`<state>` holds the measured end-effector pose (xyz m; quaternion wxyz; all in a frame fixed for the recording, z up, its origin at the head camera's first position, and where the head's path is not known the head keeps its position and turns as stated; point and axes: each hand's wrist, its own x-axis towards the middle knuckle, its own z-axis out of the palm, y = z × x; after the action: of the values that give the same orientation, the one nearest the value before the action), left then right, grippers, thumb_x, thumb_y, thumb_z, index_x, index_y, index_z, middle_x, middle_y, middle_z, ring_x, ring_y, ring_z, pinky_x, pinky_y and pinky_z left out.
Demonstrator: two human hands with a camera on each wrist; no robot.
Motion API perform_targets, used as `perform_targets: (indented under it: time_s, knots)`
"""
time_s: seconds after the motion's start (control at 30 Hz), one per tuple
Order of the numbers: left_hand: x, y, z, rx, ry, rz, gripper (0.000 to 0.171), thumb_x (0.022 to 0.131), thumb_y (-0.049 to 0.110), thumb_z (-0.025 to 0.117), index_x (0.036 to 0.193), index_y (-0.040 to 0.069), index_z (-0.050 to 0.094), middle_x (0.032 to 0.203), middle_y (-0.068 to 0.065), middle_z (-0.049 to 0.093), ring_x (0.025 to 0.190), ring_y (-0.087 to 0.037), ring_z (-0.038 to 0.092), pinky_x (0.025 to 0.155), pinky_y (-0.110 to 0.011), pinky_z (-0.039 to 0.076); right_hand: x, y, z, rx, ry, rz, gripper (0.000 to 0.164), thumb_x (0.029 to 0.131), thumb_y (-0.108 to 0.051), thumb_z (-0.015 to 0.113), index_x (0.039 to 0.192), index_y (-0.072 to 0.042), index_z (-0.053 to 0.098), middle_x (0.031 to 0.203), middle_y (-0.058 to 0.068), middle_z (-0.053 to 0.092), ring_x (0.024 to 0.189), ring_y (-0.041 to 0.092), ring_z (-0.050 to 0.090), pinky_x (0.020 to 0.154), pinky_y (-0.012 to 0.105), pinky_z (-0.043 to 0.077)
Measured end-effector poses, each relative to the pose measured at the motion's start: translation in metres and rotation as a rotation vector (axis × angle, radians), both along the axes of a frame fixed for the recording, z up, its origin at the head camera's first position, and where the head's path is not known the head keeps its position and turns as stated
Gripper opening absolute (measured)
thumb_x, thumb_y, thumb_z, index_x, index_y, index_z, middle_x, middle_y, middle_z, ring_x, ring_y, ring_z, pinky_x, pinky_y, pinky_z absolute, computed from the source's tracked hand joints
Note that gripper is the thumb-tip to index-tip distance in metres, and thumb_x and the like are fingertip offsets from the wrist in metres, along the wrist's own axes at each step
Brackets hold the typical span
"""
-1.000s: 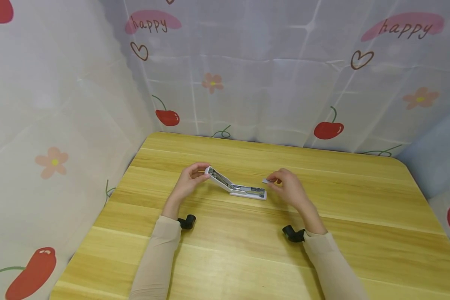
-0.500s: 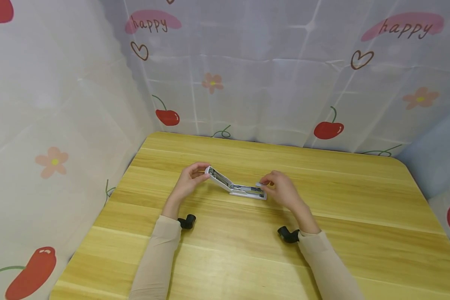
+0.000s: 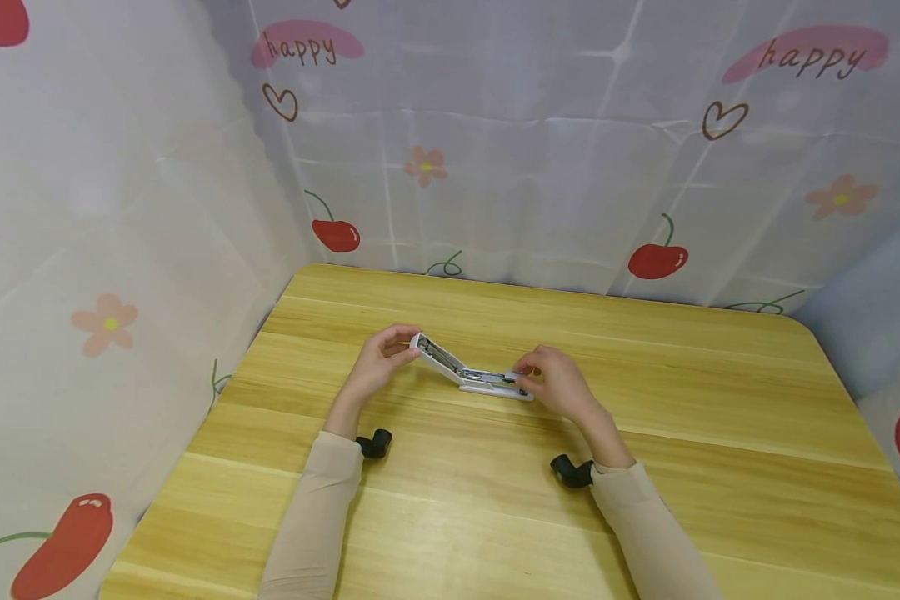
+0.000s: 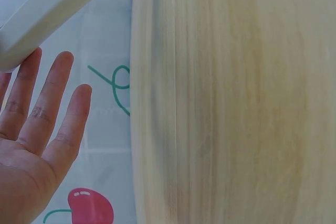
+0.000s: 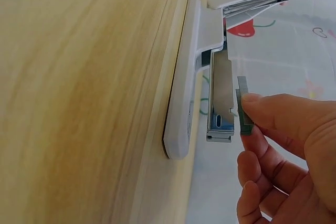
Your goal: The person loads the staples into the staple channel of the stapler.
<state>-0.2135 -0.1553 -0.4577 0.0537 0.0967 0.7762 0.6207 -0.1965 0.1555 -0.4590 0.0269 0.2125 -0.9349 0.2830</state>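
A white stapler (image 3: pixel 487 390) lies on the table, its top cover (image 3: pixel 440 357) swung up to the left and its metal magazine (image 5: pixel 221 85) exposed. My left hand (image 3: pixel 380 360) holds the raised end of that cover between thumb and fingers; in the left wrist view the other fingers of this hand (image 4: pixel 44 124) stretch out beside its edge. Between thumb and fingertips, my right hand (image 3: pixel 558 382) pinches a short strip of staples (image 5: pixel 244 118). The strip stands alongside the open magazine, close over it, near its front end.
The stapler rests on a light wooden table (image 3: pixel 465 517). Behind and to the left hang white curtains (image 3: pixel 525 167) printed with cherries and flowers. A black wrist camera (image 3: pixel 378 444) sits at the left cuff, another black camera (image 3: pixel 570 472) at the right.
My right hand has moved left with the staple strip, from beside the stapler's front end to over the magazine. The left hand and the raised cover have stayed still.
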Motion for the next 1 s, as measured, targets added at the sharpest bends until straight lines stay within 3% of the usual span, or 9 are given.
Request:
perform_targets:
  time_s: [1.0]
  knots:
    - [0.0003,0.0,0.0011,0.009,-0.018,0.0,0.038,0.093,0.009,0.066,0.13,0.0,0.058,0.127,-0.019,0.061,0.111,-0.027,0.061,0.09,-0.028,0.051,-0.0004,-0.0014,-0.0017,0.03,0.022,0.021,0.008,0.084,-0.011,0.077,0.091,-0.008,0.075,0.084,0.002,0.065,0.079,0.017,0.059,0.071,0.034,0.049]
